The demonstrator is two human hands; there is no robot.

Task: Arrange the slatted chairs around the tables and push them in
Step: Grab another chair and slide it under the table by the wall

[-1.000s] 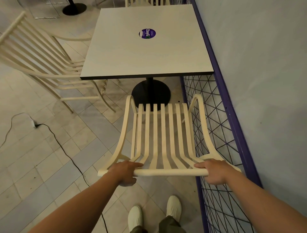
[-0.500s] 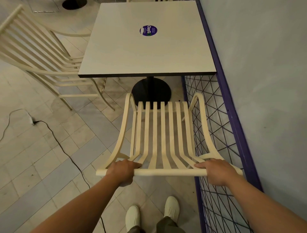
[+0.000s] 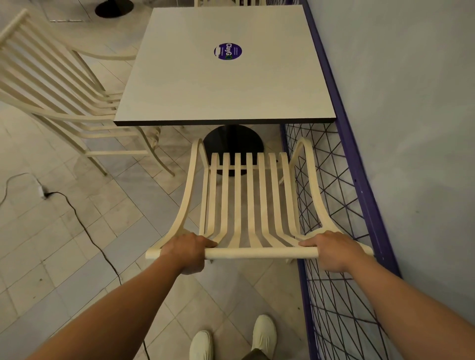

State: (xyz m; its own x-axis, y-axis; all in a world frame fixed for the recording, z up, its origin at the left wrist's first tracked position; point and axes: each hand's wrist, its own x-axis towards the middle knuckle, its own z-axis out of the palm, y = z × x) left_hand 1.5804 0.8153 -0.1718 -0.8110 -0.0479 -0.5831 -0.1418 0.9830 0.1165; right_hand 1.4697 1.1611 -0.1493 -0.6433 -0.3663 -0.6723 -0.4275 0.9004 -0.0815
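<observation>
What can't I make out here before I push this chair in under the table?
Head view only:
- Legs of the held chair: mostly hidden under its own slats and top rail.
- Side chair: seat front hidden beneath the table; back cut by the left edge.
- Far chair: cut off by the top edge.
- Sticker: small print too small.
- Cable: far end runs off the bottom edge.

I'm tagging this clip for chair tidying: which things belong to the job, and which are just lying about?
Job: slatted chair, top rail gripped by left hand and right hand; white table; second chair at its left.
Lying about: black cable on floor; purple sticker on tabletop; wire fence.
</observation>
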